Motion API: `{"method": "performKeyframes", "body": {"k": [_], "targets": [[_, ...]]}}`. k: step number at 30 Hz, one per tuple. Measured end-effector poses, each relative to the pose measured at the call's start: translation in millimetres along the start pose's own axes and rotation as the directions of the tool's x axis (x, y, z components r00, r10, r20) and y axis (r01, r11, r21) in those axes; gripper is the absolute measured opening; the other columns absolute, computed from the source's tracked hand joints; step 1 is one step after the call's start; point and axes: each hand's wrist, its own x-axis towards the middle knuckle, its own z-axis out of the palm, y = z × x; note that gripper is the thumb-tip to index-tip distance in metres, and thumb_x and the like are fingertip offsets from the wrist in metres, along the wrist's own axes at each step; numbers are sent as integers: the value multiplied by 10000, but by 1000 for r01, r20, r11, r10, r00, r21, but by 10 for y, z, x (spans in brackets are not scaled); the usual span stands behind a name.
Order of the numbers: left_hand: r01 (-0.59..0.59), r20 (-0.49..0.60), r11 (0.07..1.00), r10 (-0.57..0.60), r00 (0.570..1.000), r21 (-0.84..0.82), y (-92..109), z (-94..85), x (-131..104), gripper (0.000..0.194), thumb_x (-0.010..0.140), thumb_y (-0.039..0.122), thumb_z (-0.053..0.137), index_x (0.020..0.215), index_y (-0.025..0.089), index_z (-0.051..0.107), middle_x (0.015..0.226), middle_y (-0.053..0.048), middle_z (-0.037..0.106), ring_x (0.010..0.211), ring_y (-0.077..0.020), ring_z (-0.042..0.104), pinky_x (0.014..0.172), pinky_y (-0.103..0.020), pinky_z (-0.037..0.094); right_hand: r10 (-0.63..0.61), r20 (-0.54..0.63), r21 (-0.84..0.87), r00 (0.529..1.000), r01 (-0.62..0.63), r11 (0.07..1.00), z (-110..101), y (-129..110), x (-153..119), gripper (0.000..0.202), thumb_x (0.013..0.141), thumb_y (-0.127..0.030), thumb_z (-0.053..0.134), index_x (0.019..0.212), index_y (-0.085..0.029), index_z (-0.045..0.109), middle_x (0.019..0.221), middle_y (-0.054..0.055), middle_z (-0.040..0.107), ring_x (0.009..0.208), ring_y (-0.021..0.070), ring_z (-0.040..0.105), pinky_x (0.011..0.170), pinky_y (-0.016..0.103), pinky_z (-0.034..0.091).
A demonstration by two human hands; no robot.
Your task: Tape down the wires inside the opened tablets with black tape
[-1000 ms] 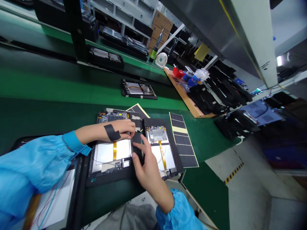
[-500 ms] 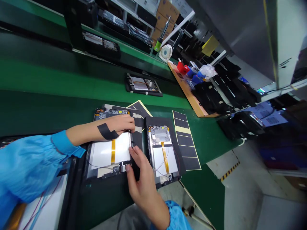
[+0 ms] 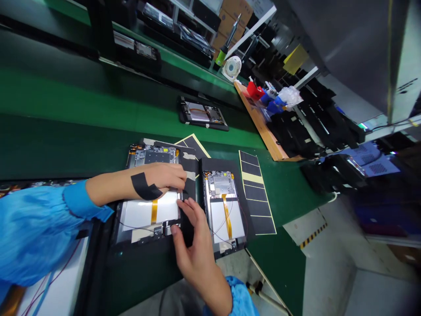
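Note:
An opened tablet point(image 3: 138, 215) lies in front of me, showing white battery packs, an orange flex strip and a circuit board at its far end. My left hand point(image 3: 167, 176) reaches across it, fingers curled together at its right edge; anything pinched beneath them is hidden. A piece of black tape point(image 3: 144, 186) is stuck across the back of that hand near the wrist. My right hand point(image 3: 197, 245) touches the same edge lower down, thumb and fingers apart. Just right of it lies a second opened tablet point(image 3: 215, 217) on a black backing.
A sheet of black adhesive pieces point(image 3: 258, 202) lies to the right, with another sheet point(image 3: 194, 142) partly under the near tablet. Farther back is another opened tablet point(image 3: 204, 115). A wooden-edged board point(image 3: 258, 125) bears bins and dark parts. Another device point(image 3: 62, 272) sits at lower left.
My left hand has slid slightly toward me along the tablet's edge, uncovering more of the circuit board. My right hand stays at nearly the same spot. The camera view has shifted a little.

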Motion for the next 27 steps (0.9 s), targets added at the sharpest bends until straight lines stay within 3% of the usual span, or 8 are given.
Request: {"method": "performKeyframes", "body": {"k": [5,10,14,17,22,27], "targets": [[-95,-26,995,95,995,30,-66,29,62,215,799,50,430,781,217,564,836,-65,619,811,-238,532,750,-353,444,22,27,17,999,-23,1000,-28,-2,8,717,971,-111,581,1574,-309,248,1486,121,587,1397,252,561,1175,482,477],[-28,-27,999,28,999,-15,-10,-3,75,225,808,35,427,765,215,554,808,-57,617,805,-232,528,741,-354,433,69,103,64,992,-76,995,-216,-89,110,586,989,-180,596,1517,-292,368,1463,113,609,1378,247,577,1168,468,479],[-5,-66,1000,4,998,-9,8,-28,57,198,834,64,447,788,205,579,801,-44,614,836,-215,540,765,-336,434,170,142,174,975,-194,965,-522,-176,408,243,971,-259,633,1214,-253,613,1104,61,754,1052,208,726,952,381,596],[-11,-72,1000,11,997,2,-28,-29,50,163,855,111,465,788,206,580,790,-40,609,820,-213,527,745,-334,413,221,278,195,935,-280,940,-667,-156,664,92,937,-289,664,1003,-228,646,897,12,707,831,155,691,764,293,583],[-22,-18,995,24,1000,99,-45,-67,54,104,918,182,516,851,206,593,853,-30,605,857,-215,517,816,-360,364,166,457,226,874,-295,929,-621,19,931,90,926,-286,665,940,-203,633,818,-19,623,731,119,590,658,247,486],[26,-44,986,-19,999,165,-19,-55,61,172,946,105,473,820,178,566,888,-30,569,884,-205,473,829,-354,327,143,449,184,882,-248,951,-501,119,1011,71,940,-275,635,934,-205,625,814,-19,602,745,127,574,654,245,478]]}}
